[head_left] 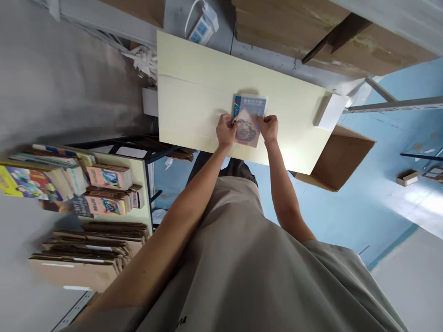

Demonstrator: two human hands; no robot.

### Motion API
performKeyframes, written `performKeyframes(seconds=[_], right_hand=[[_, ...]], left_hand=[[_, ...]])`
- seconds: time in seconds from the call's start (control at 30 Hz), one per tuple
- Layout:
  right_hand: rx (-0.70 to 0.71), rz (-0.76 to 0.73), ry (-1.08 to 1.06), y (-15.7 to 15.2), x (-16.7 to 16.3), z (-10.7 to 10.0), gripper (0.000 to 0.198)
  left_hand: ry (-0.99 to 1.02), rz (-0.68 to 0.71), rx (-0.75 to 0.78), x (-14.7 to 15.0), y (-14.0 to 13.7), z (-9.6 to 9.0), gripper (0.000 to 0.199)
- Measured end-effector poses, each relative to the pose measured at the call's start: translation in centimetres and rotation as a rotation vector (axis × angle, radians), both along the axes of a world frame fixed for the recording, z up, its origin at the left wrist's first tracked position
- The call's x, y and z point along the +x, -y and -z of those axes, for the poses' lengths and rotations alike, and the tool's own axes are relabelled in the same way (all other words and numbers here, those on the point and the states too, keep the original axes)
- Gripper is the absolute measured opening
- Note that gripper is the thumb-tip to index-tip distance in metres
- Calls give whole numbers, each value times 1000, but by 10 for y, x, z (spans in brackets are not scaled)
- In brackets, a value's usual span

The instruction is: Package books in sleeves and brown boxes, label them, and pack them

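Note:
A book (246, 129) with a blue and grey cover lies near the middle of the pale yellow tabletop (194, 101). A hazy, see-through layer, like a plastic sleeve, seems to cover most of it. My left hand (226, 131) is closed on the book's left edge, thumb and fingers pinched there. At the right edge my right hand (270, 128) grips too, its thumb lying over the cover. Whether the fingers hold the book itself or only the see-through layer is hard to make out.
A white box (330, 112) stands at the table's right end, with an open cardboard box (341, 159) below. Behind the table are a power strip (202, 30) and large cartons (277, 32). Stacked books (107, 177) and flattened cardboard (86, 258) fill the shelf at left.

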State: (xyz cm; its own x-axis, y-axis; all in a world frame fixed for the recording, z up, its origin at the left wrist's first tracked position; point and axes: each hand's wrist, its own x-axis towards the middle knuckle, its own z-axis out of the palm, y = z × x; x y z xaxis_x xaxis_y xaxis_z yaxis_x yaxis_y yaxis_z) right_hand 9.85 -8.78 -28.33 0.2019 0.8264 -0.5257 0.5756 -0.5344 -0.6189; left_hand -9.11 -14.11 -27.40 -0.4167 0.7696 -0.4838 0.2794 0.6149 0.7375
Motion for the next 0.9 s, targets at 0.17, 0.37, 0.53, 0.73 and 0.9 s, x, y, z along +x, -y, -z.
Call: performKeyframes(seconds=[0.17,0.37,0.53,0.73,0.9], right_hand=[[10,-167,78,2,-33,-27,37],[165,-434,52,-7,-59,-49,72],[312,-682,-7,-57,-57,-65,72],[190,-854,-243,-137,-98,-65,48],[-62,-760,-313,-146,-131,-51,57]], left_hand=[[-21,424,85,-10,18,-37,38],[77,557,111,-21,51,-56,83],[69,458,67,-27,65,-46,94],[145,391,10,-48,67,-36,79],[222,147,-129,-62,69,-37,48]])
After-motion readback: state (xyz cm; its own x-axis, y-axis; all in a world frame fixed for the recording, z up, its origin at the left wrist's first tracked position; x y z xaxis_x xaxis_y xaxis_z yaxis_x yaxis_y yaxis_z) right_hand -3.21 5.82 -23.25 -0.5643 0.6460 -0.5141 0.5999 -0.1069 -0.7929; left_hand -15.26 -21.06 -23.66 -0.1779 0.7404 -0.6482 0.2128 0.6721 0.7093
